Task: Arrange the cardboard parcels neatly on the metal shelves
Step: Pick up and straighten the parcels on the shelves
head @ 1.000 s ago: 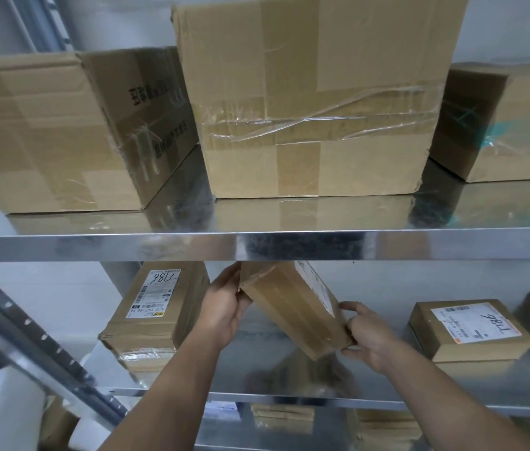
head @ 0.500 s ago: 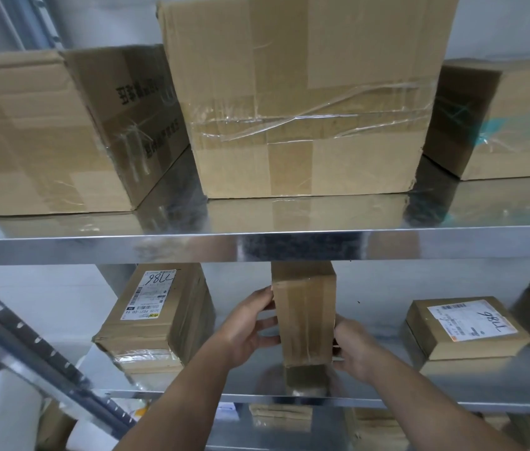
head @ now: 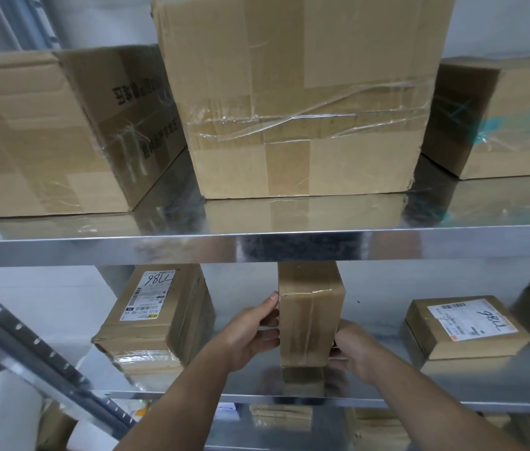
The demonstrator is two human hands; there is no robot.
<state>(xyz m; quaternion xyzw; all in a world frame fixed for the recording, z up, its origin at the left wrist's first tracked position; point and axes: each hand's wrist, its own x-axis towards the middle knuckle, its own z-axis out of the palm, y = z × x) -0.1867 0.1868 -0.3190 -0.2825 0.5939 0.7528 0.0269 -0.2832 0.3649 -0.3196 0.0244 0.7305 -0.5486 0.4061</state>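
narrow brown taped cardboard parcel (head: 310, 320) standing upright on end on the shiny metal middle shelf (head: 501, 385), between a labelled brown parcel stack (head: 159, 320) left and flat labelled parcel (head: 465, 330) right, touching neither

The upright parcel (head: 309, 323) loses its top behind the upper shelf's front edge (head: 257, 250). Behind this parcel the right hand's (head: 351, 348) fingertips are hidden. The picture's top edge crops the large middle box (head: 296, 102). The label's (head: 149, 294) fine print is unreadable.
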